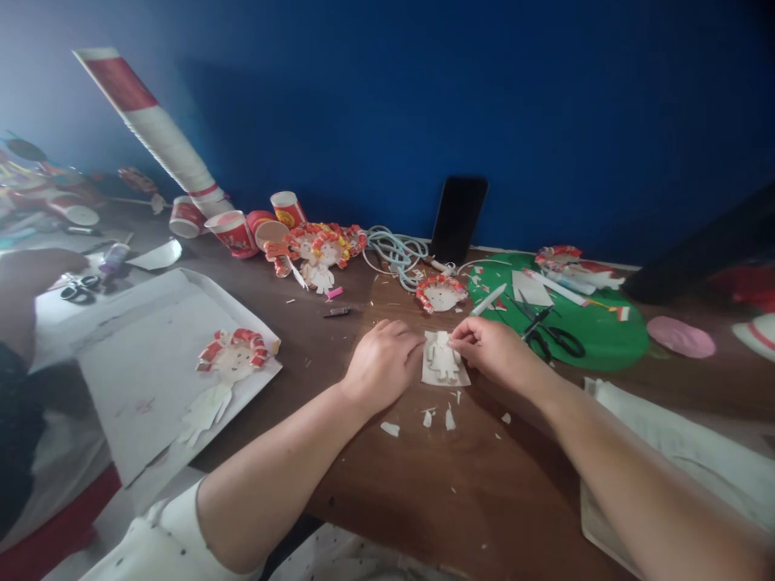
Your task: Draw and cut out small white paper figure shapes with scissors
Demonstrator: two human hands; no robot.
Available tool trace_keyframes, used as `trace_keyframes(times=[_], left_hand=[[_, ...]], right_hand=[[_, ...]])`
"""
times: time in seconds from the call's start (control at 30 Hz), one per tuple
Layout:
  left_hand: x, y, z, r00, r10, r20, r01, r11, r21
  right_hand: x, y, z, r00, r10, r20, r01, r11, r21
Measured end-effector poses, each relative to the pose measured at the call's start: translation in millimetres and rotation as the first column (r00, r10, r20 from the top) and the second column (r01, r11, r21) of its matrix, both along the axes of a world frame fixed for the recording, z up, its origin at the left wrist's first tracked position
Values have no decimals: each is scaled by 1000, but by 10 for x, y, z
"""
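My right hand (488,343) is closed in a pinch around a slim white pen (489,299), whose upper end sticks out past the knuckles. Its fingertips rest by the right side of a doll-shaped paper cutout (445,359), which lies on a small white piece of paper (461,379). At the left edge of that paper, the fingers of my left hand (384,363) are together and curled down, holding it against the table. The pen's lower end is hidden by my fingers. Paper scraps (449,417) lie just in front of the cutout.
Behind my hands are a red-fringed paper face (441,294), a blue cord (393,250) and a propped phone (460,218). Black scissors (554,335) lie on a green disc (614,335) to the right. At left are paper cups (232,234), a white board (133,371) and a co-worker's arm (30,274).
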State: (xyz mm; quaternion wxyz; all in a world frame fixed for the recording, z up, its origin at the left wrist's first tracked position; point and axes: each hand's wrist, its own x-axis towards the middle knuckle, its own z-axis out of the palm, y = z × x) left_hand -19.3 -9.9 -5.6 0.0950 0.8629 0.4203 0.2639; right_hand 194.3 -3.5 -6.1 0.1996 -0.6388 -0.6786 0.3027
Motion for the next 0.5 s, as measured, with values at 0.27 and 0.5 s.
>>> trace_keyframes(times=[0.27,0.5], left_hand=[[19,0,-42,991,-114,-74,112,993,-22],[19,3,-33,982,-120,-146,111,991,-68]], right_hand=[[-44,-24,-65,999,-33,36,32,999,22],[-93,-65,-13,998,-15,64,10,997,73]])
